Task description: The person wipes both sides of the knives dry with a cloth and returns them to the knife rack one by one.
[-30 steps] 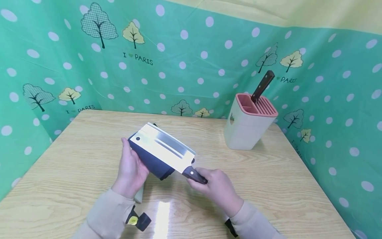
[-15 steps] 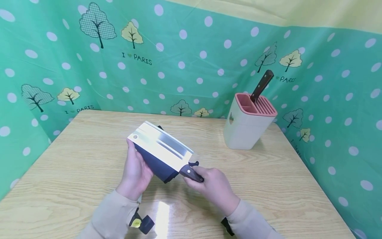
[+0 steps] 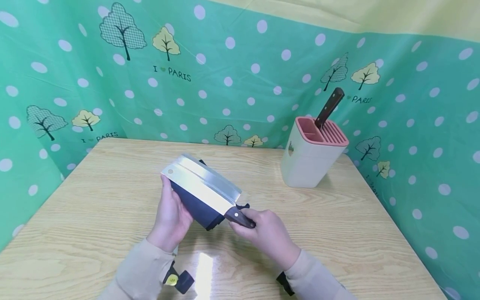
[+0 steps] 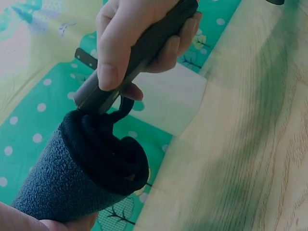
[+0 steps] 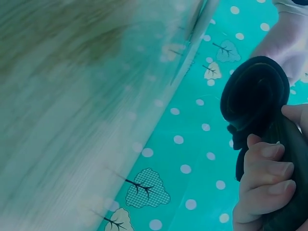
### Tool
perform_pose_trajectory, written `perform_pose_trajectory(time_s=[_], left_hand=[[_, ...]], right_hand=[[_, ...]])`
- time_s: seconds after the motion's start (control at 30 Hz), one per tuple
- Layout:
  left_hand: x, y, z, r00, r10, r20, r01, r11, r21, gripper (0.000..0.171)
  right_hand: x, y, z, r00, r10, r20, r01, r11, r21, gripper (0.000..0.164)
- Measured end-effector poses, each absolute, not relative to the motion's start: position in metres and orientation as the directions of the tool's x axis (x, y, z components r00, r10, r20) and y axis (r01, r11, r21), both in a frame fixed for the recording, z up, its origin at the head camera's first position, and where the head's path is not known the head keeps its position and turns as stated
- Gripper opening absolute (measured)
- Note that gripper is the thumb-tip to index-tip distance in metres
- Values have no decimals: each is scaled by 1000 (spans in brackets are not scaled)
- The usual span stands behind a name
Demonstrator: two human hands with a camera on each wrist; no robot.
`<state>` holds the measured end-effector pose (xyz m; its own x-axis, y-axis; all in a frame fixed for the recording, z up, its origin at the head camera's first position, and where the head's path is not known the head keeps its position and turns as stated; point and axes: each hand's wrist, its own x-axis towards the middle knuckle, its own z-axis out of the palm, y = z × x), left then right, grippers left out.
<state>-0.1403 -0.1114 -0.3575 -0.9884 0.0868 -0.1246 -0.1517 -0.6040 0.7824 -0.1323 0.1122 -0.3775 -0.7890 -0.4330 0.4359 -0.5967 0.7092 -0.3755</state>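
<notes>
A wide-bladed cleaver slants across the middle of the head view, its blade up to the left. My right hand grips its dark riveted handle. Behind and below the blade is a rolled dark blue cloth, which my left hand holds from the left with the thumb up near the blade's far corner. In the left wrist view the cloth's coiled end lies close beside the cleaver's handle. The blade hides much of the cloth; whether they touch along its whole length I cannot tell.
At the table's back right stands a white knife holder with a pink slotted top; one brown-handled knife sits in it. Under my left wrist a pale object is mostly hidden. A green patterned curtain backs the wooden table.
My left hand and the cloth have shifted slightly right. The cleaver and right hand have moved a little left along the cloth, and the shine on the blade has changed.
</notes>
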Motion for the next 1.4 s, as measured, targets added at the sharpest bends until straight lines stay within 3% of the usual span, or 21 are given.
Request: perform_pose_trajectory(time_s=[0.17, 0.37, 0.6, 0.83, 1.17, 1.4], left_hand=[[-141, -112, -358, -989, 98, -109, -146, -587, 796, 71], [-140, -112, -359, -987, 114, -109, -155, -576, 803, 71], [-141, -110, -362, -980, 169, -107, -188, -597, 780, 57], [-140, -108, -365, -986, 144, -87, -158, -618, 770, 74], [-142, -108, -365, -988, 84, -127, -151, -630, 762, 73], [-143, -112, -366, -990, 50, -132, -134, -629, 766, 74]], right_hand=[[-131, 113, -372, -845, -415, 337, -534, 699, -476, 24], [-130, 113, -370, -840, -415, 348, -540, 697, -472, 26], [-130, 114, -370, -839, -403, 366, -541, 696, -473, 22], [-131, 115, -372, -831, -398, 389, -548, 705, -450, 22], [-129, 117, -374, -821, -402, 407, -556, 725, -406, 23], [-127, 121, -375, -802, -413, 431, -577, 724, -379, 14]])
